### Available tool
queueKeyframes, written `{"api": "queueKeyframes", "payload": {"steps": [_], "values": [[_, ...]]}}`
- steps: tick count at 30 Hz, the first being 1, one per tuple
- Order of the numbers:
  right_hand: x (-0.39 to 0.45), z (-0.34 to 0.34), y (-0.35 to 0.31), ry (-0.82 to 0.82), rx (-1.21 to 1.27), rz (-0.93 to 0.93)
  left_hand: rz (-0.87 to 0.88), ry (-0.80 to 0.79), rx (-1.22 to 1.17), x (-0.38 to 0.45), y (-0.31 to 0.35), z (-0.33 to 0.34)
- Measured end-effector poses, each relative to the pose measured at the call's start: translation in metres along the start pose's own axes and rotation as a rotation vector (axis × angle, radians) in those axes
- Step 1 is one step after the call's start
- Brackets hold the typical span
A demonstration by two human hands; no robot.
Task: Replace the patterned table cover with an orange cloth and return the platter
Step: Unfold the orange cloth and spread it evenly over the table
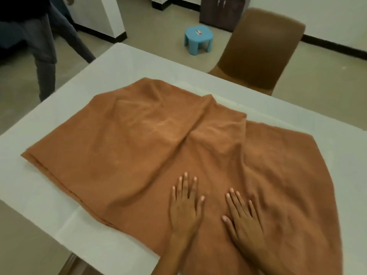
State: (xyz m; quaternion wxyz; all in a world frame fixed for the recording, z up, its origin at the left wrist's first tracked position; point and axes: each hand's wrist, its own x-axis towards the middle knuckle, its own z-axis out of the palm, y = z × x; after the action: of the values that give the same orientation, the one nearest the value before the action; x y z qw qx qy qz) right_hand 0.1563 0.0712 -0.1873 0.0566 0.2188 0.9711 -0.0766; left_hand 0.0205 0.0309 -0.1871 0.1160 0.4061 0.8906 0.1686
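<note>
Orange cloth (pixel 178 139) is on the table (pixel 127 62) but only partly spread: it lies rumpled with a fold over its far right part, and pale tabletop shows bare along the left, far and right sides. Patterned cover is nowhere in view, so that step looks done (judging by what lies here). Platter not in view; returning it is left. Left hand (pixel 185 207) and right hand (pixel 243 217) both lie flat, palms down on the near part of the cloth, fingers straight and slightly spread, gripping nothing. Likely smoothing comes next.
</note>
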Motion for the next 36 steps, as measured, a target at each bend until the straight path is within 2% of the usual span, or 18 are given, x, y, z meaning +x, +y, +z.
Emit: {"api": "queueKeyframes", "payload": {"steps": [1,2,3,5,9,11,15,18,23,28,33,36], "values": [[-0.023,-0.016,0.069,0.057,0.073,0.11,0.009,-0.011,0.015,0.0,-0.001,0.0],[-0.043,-0.02,0.078,0.163,-0.032,0.231,0.013,0.022,0.027,0.002,-0.002,0.003],[-0.06,-0.023,0.096,0.112,-0.005,0.26,0.012,0.031,0.031,0.005,-0.003,0.0],[-0.089,-0.023,0.084,-0.031,0.068,0.257,0.024,0.033,0.042,0.006,-0.004,0.0],[-0.134,-0.019,0.098,0.047,0.126,0.405,0.003,0.031,0.07,-0.003,0.003,0.001],[-0.153,-0.016,0.093,0.023,0.162,0.381,0.058,0.018,0.068,-0.02,0.021,0.004],[-0.198,-0.012,0.096,0.022,0.151,0.197,0.341,-0.154,0.042,-0.1,0.068,0.028],[-0.225,-0.011,0.094,0.047,0.15,0.094,0.355,-0.204,0.093,-0.137,0.072,0.038],[-0.227,0.001,0.112,0.218,0.157,-0.009,0.397,-0.235,0.114,-0.141,0.072,0.029],[-0.206,-0.034,0.126,0.313,0.304,-0.004,0.638,-0.311,0.009,-0.157,0.093,0.015],[-0.197,-0.085,0.135,0.215,0.527,0.118,0.712,-0.221,-0.056,-0.163,0.121,0.011],[-0.193,-0.1,0.144,0.25,0.634,0.118,0.555,-0.104,-0.21,-0.158,0.127,0.002]]}}
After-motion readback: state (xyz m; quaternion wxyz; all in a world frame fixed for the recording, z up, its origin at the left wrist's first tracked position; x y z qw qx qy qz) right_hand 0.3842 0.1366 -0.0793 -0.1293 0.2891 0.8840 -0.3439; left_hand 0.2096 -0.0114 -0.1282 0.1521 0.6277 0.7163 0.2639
